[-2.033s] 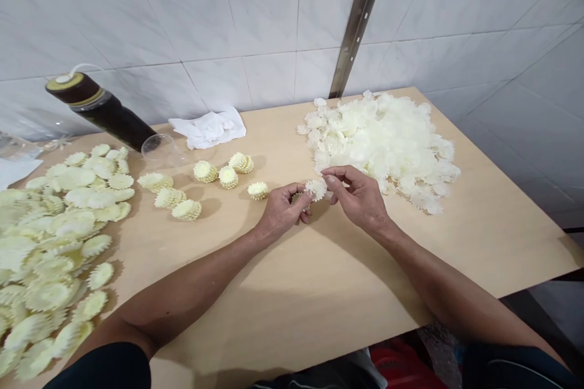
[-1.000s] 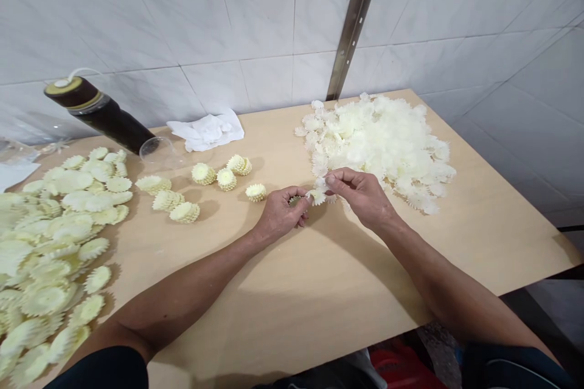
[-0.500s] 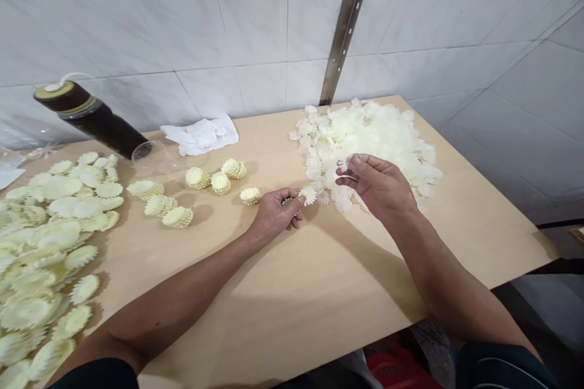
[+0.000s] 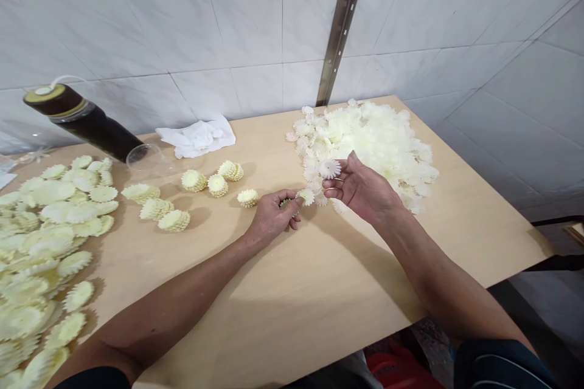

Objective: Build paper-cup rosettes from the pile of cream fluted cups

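Note:
My left hand (image 4: 272, 216) rests on the wooden table (image 4: 319, 292) with its fingers closed round a small stack of petal discs (image 4: 305, 196). My right hand (image 4: 365, 189) is a little to the right and higher, pinching a single white toothed petal disc (image 4: 330, 168) between thumb and fingertips. Just behind that hand lies a big heap of white petal discs (image 4: 378, 140).
Several finished cream stacks (image 4: 218, 185) sit left of my hands, more (image 4: 157, 209) beyond them. A wide spread of pale yellow discs (image 4: 50, 237) covers the left end. A dark bottle (image 4: 79, 121), a clear cup (image 4: 145, 158) and a white cloth (image 4: 197, 134) are by the tiled wall.
My right hand left the stack, reached back to the white heap and came up with a single disc. My left hand stayed put with its stack. The camera drifted slightly.

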Demonstrator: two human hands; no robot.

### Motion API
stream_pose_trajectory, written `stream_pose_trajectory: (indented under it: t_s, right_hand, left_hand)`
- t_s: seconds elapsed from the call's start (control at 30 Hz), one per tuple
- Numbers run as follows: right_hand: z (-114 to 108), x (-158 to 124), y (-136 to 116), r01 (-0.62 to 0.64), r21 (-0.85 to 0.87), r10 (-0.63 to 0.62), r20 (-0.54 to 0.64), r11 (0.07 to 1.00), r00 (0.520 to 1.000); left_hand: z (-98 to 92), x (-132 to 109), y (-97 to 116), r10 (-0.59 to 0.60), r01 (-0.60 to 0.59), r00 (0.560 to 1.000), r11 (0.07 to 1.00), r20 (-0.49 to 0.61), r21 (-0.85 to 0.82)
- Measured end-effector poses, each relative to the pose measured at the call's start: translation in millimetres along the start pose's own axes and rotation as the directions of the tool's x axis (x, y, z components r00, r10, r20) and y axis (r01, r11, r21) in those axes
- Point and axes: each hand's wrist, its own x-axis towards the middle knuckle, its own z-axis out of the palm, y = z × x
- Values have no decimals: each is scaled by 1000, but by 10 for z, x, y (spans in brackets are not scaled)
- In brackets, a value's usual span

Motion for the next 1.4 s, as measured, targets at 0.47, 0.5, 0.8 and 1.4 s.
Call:
stream_pose_trajectory:
  t_s: [0.47, 0.5, 0.8, 1.4]
  right_hand:
    - [-486, 45, -90, 288, -937, -821, 3, 196, 571]
    - [-562, 73, -110, 257, -959, -829, 48, 118, 557]
    - [-614, 46, -202, 209, -976, -859, 55, 61, 510]
    - [64, -41, 446, 281, -805, -283, 147, 523, 948]
  left_hand:
    - [-1, 10, -3, 11, -12, 1000, 1000, -7, -24]
    - [-4, 14, -11, 12, -13, 1000, 1000, -9, -23]
    - [9, 14, 2, 23, -23, 1000, 999, -8, -45]
    - [29, -18, 32, 47, -45, 998, 998, 36, -52]
